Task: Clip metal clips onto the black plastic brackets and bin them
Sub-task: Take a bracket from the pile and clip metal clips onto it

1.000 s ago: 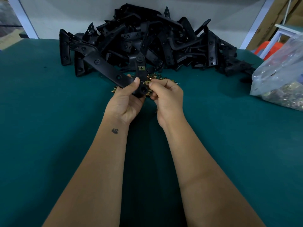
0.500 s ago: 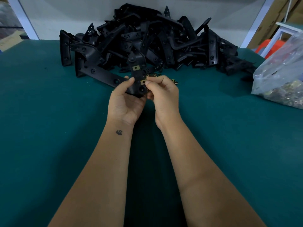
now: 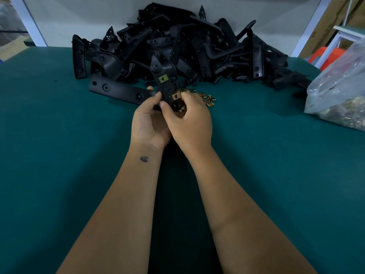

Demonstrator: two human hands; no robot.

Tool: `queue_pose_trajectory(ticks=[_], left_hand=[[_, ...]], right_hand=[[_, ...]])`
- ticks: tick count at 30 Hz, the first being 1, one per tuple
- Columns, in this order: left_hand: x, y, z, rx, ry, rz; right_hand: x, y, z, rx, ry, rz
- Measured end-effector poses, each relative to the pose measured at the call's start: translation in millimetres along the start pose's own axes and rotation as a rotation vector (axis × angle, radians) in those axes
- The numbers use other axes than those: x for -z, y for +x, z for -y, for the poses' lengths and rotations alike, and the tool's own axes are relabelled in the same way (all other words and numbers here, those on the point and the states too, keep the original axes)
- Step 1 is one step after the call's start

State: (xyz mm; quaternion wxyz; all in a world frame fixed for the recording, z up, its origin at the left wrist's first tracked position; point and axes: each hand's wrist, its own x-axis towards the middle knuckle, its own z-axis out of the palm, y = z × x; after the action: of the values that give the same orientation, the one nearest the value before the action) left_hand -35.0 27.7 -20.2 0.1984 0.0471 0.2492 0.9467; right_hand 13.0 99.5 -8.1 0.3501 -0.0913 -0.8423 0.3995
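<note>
My left hand [image 3: 149, 119] grips an L-shaped black plastic bracket [image 3: 120, 91] at its bend; one arm lies out to the left, the other points up and away. A brass-coloured metal clip [image 3: 163, 78] sits on the upright arm. Lower on that arm, my right hand [image 3: 190, 120] pinches a second metal clip [image 3: 175, 96] against the bracket. A small heap of loose clips [image 3: 205, 96] lies on the table just behind my right hand.
A big pile of black brackets [image 3: 197, 50] fills the back of the green table [image 3: 59, 155] against a white wall. A clear plastic bag of metal clips [image 3: 339, 91] stands at the right edge. A white frame and an orange stool are beyond it.
The bracket has turned in my left hand: its long arm swung down to lie flatter on the left, and the clipped arm rose. My right hand closed in on the second clip.
</note>
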Motion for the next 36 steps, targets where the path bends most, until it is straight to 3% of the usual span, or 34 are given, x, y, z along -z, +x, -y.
queue_pose_trajectory(ticks=[10, 13, 36], left_hand=[[-8, -5, 1, 0.022, -0.016, -0.028], [-11, -7, -1, 0.041, -0.058, -0.066], [-15, -6, -1, 0.051, -0.1, -0.124]], right_hand=[[-2, 1, -3, 0.047, -0.129, -0.094], [-1, 2, -1, -0.018, -0.055, -0.138], [-1, 1, -2, 0.058, -0.04, -0.153]])
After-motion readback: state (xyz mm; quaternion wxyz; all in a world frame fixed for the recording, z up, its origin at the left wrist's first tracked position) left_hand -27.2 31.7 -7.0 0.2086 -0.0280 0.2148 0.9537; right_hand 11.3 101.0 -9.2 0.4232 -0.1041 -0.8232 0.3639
